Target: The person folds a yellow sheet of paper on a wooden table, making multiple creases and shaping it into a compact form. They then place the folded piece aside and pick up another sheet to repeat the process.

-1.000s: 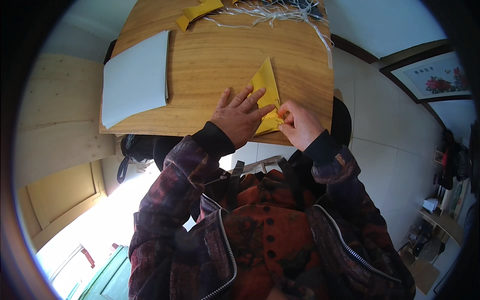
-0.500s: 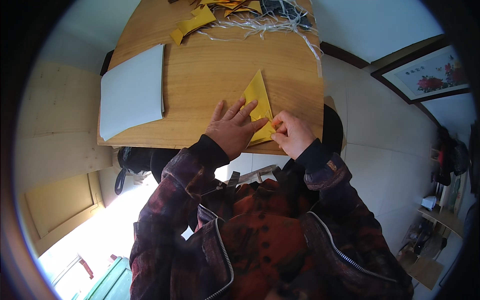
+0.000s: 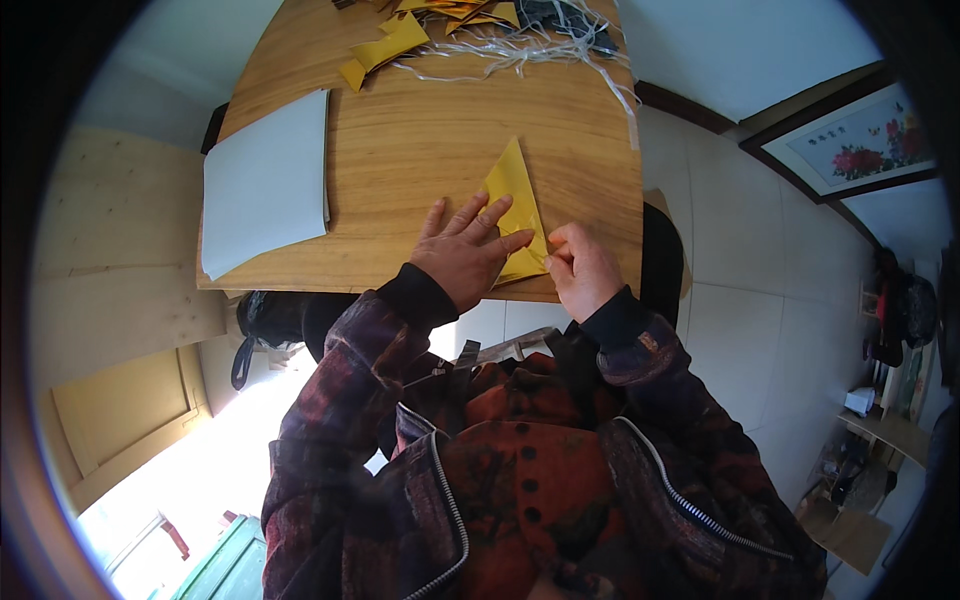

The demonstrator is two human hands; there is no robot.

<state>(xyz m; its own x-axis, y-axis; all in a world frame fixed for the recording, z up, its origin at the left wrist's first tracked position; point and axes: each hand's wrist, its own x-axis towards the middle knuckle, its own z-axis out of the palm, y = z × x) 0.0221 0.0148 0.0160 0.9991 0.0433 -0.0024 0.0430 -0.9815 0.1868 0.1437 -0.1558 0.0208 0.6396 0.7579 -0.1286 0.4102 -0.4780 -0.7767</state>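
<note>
A sheet of golden-yellow paper, folded to a tall pointed shape, lies flat near the table's front edge with its tip pointing away from me. My left hand rests on its left side, fingers spread, pressing it against the wood. At the paper's lower right edge is my right hand, its thumb and forefinger closed in a pinch on the edge. Part of the paper's lower left is hidden under my left hand.
Left on the wooden table lies a stack of white sheets. Toward the far edge are a folded yellow paper piece, more yellow pieces and tangled clear plastic strips. A framed flower picture is at right.
My right hand has shifted slightly along the paper's right edge, its fingers drawing closer together. The left hand stays pressed on the paper.
</note>
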